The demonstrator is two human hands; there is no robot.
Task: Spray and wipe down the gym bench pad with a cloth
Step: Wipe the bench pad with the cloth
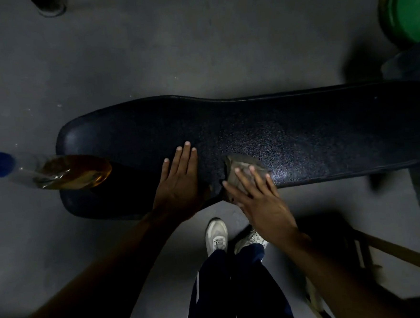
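Mid-frame, our flat left hand [180, 179] rests on the bench pad [289, 138]; our flat right hand [261, 200] presses the cloth [239, 166].

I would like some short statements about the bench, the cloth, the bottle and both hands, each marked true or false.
1. The right hand presses the cloth on the bench pad. True.
2. The left hand holds the spray bottle. False: it rests flat on the pad; the bottle lies on the pad's left end.
3. The bottle holds amber liquid. True.
4. The green weight plates lie on the pad. False: they are beyond it, upper right.
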